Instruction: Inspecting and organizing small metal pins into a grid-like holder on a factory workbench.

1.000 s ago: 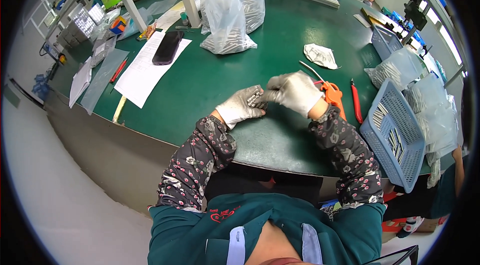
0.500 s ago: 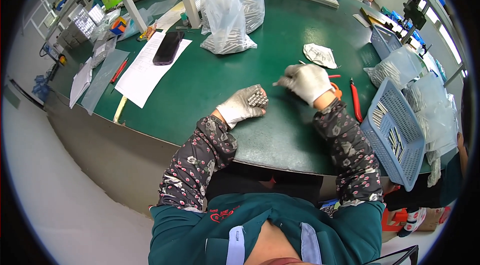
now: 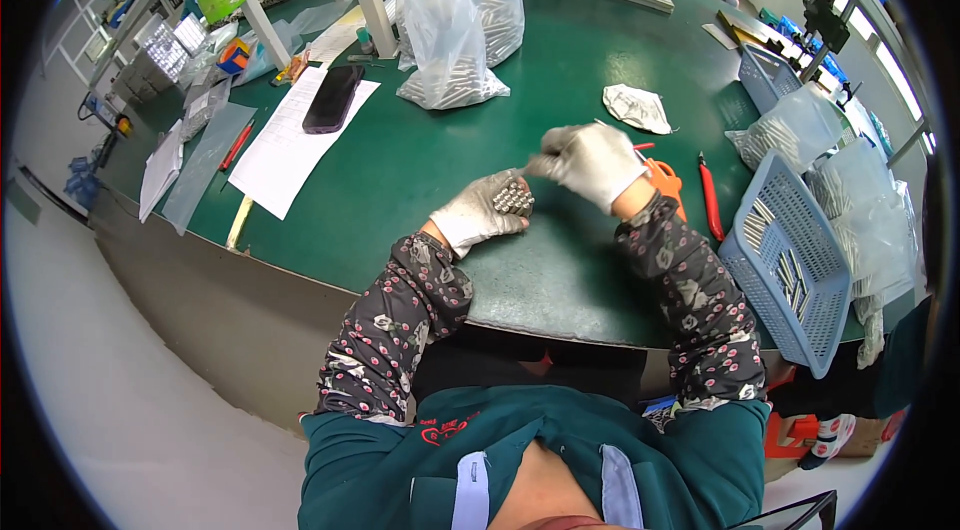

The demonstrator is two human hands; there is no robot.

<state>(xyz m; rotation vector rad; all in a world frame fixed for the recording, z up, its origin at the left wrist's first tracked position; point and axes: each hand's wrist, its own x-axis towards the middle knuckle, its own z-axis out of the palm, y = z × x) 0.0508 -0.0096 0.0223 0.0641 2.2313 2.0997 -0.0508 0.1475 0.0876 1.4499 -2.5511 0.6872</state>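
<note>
My left hand (image 3: pixel 483 213), in a grey work glove, rests on the green table (image 3: pixel 420 160) and grips a bundle of short metal rods (image 3: pixel 512 197), their ends showing. My right hand (image 3: pixel 590 160), also gloved, hovers just right of and above the bundle, its fingers pinched together near the rods. I cannot tell whether something thin sits between those fingers. Orange-handled cutters (image 3: pixel 662 177) lie just behind my right wrist.
A blue basket (image 3: pixel 790 260) with metal rods sits at the right edge. Clear bags of rods (image 3: pixel 450 20) stand at the back, a phone (image 3: pixel 332 98) lies on white paper (image 3: pixel 290 145), a crumpled glove (image 3: pixel 638 108) and red-handled pliers (image 3: pixel 708 195) lie nearby. People work in the background.
My right hand swung out to the right, away from the bundle, and has now come back toward it. My left hand stayed put holding the rods.
</note>
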